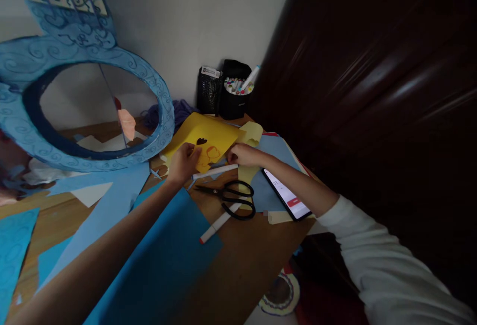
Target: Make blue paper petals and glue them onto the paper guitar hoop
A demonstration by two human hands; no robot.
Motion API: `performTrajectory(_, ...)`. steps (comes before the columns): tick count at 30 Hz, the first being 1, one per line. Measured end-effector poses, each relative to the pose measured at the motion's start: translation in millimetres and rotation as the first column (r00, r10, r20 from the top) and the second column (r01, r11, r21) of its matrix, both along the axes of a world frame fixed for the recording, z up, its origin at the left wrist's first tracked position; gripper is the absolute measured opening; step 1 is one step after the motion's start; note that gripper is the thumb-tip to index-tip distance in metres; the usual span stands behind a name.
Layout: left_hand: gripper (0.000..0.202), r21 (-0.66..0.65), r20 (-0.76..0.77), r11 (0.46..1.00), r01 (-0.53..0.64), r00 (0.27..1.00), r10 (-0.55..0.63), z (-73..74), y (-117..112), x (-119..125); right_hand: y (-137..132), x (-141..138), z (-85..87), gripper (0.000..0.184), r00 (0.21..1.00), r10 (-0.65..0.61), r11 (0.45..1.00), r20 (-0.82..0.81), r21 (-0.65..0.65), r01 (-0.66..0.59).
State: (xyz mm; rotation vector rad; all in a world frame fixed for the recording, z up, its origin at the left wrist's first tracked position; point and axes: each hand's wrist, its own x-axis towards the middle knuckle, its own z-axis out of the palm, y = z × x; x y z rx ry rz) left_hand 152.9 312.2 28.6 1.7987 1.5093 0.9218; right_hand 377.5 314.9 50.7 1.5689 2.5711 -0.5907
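My left hand (182,165) pinches the near edge of a yellow sheet of paper (208,128), thumb on top. The sheet has a dark cut-out hole and an orange outline drawing near that edge. Just right of the drawing is my right hand (242,155), its fingers curled together by the sheet's corner; whatever is between them is too small to make out. A white marker (215,171) lies below both hands. Black-handled scissors (227,193) rest closer to me, over a second marker with a red end (219,223).
A blue swirl-patterned ring frame (164,111) stands at left. Black marker cases (234,104) stand by the wall. A lit phone (286,196) lies under my right forearm, on blue paper. Blue sheets (160,250) cover the near table. A tape roll (294,292) sits below the table edge.
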Motion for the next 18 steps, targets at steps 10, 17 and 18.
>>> performTrajectory(10, 0.026, 0.03, -0.011, 0.999, 0.017, 1.0, -0.017, -4.2, 1.6, 2.5, -4.7, -5.1, 6.6, 0.022, 0.992, 0.002, 0.999, -0.129, -0.032, -0.006)
performTrajectory(17, 0.022, 0.06, -0.098, 0.996, 0.061, 0.994, -0.055, 1.2, -3.2, 4.0, -42.7, 20.2, 39.9, 0.003, 0.945, -0.129, 0.979, -0.301, 0.114, 0.17)
performTrajectory(18, 0.02, 0.067, -0.111, 0.995, 0.076, 0.991, -0.068, 3.9, -5.5, 5.2, -55.3, 24.6, 45.0, 0.002, 0.924, -0.162, 0.966, -0.346, 0.135, 0.22)
